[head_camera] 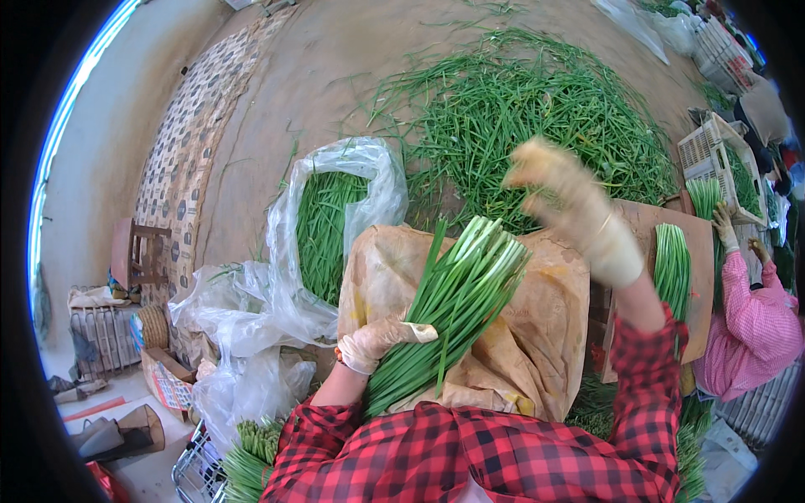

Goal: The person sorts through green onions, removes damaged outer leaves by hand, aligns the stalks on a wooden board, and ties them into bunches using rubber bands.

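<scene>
A thick bunch of garlic chives lies slantwise across my lap, pale cut ends up and to the right. My left hand, in a whitish glove, grips it from the left side, thumb over the stalks. My right hand, gloved and blurred by motion, is raised to the upper right of the bunch. Its fingers and thumb stand apart, with nothing visible between them. A tan apron cloth covers my knees. Beyond them spreads a large heap of loose green leaves on the floor.
To the left, a clear plastic bag holds green leaves. At right, another chive bunch lies on a wooden board. A co-worker in pink sits beyond it, near a plastic crate. More bunches stand at lower left.
</scene>
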A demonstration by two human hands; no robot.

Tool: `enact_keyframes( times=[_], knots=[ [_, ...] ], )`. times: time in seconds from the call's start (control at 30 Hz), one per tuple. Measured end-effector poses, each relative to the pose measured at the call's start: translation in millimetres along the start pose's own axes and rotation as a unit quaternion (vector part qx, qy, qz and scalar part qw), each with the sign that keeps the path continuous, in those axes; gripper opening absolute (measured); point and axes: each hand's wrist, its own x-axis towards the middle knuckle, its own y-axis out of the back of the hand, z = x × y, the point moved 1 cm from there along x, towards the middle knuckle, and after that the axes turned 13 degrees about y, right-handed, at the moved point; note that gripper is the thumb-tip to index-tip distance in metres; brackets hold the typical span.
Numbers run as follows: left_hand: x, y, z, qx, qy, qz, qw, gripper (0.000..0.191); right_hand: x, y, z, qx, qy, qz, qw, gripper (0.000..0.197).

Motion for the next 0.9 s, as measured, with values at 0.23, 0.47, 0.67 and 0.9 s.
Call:
enact_keyframes(
  times=[0.23, 0.47, 0.67, 0.9],
  knots=[
    [4, -4, -1, 0.014, 0.001, 0.023, 1.0, 0.055, -14, -80, -40, 0.108, 0.036, -0.066, 0.991, 0.014],
    [12, 11, -13, 0.017, 0.005, 0.028, 0.999, 0.061, 1, -22, 28, 0.158, -0.297, 0.263, 0.904, 0.017],
    [7, -8, 1, 0.047, -0.04, 0.054, 0.997, 0.061, 0, -30, -35, -0.064, -0.041, -0.018, 0.997, 0.015],
    [8, -9, -2, 0.054, -0.025, 0.06, 0.996, 0.068, -1, -101, -75, -0.159, 0.0, -0.141, 0.977, 0.02]
  ],
)
